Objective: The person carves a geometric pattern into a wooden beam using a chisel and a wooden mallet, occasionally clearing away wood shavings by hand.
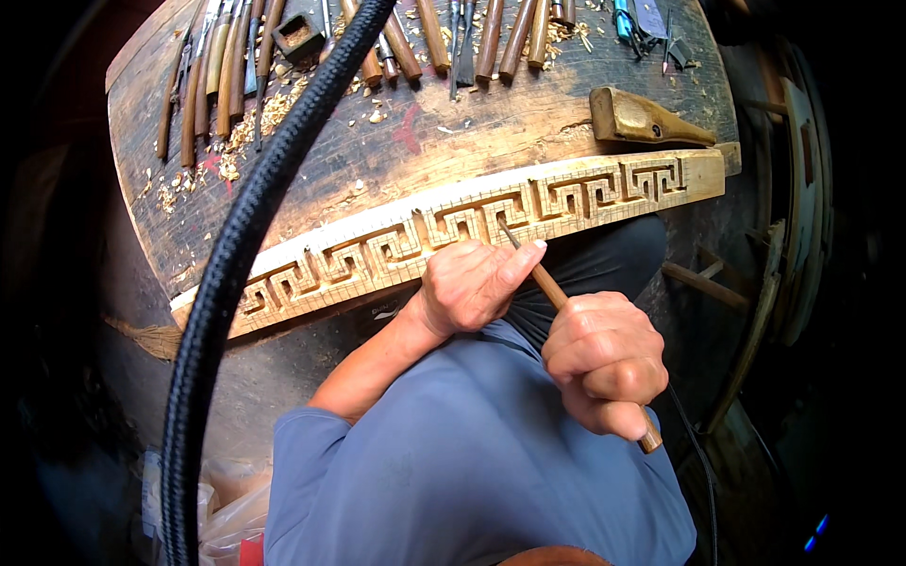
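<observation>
We see the left hand (472,286) at the near side of a carved wooden board (703,174), its fingers folded inward and its thumb stretched across the shaft of a chisel (549,286), so that the hand is closed about the tool near its blade; where the fingertips rest underneath we cannot tell. We see the right hand (606,363) shut in a firm fist round the wooden handle, the butt end poking out below the little finger; the chisel slants up and to the left, its tip meeting the carved face a little right of the board's middle.

The board lies along the near edge of the tabletop (321,189), slanting up toward the right; we make out a recessed, angular key pattern running along it, with pencilled grid lines round the cuts. Just behind its right end we find a wooden mallet (651,118) on its side; farther back are many wooden-handled carving tools (490,42) laid in a row, with a small dark box (297,38) among them, pale wood shavings (283,108) scattered about, and blue items (623,21) toward the right; a black braided hose (245,226) crosses our view on the left, in front of the board.
</observation>
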`<state>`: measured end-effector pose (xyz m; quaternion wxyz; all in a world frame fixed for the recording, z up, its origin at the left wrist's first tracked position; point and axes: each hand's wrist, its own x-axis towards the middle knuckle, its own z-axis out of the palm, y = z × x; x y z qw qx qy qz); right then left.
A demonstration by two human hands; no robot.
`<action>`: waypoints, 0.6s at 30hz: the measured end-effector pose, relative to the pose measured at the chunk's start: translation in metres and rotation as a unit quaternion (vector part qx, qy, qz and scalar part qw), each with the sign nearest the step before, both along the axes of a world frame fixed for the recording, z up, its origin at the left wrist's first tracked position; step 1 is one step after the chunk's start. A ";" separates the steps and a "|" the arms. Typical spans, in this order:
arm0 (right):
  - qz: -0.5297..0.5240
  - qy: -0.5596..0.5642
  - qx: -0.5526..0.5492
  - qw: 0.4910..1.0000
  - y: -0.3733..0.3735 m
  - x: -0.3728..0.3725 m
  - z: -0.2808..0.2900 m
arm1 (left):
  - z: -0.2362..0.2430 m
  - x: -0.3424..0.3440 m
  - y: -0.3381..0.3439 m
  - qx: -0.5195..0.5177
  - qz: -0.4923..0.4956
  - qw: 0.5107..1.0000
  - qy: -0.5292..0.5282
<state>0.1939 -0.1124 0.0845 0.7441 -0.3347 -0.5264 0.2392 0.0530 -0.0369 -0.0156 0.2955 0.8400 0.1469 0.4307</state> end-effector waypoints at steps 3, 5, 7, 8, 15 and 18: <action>-0.013 -0.011 -0.019 1.000 0.003 0.002 0.002 | 0.004 0.006 0.001 -0.001 0.008 1.000 0.010; -0.021 -0.016 -0.026 0.999 0.003 0.004 0.002 | 0.005 0.006 0.000 -0.007 0.003 1.000 0.027; -0.022 -0.016 -0.021 0.999 0.005 0.003 -0.002 | 0.006 0.000 -0.001 -0.010 -0.003 0.998 0.055; -0.020 -0.016 -0.023 0.999 0.007 0.003 -0.003 | 0.005 -0.001 0.000 -0.011 0.002 0.998 0.054; -0.020 -0.037 -0.046 0.998 0.032 0.010 -0.001 | 0.010 0.006 0.000 -0.045 0.035 0.997 0.056; -0.013 0.005 -0.099 0.995 0.046 0.017 0.008 | 0.015 0.012 0.003 -0.066 0.044 0.995 0.059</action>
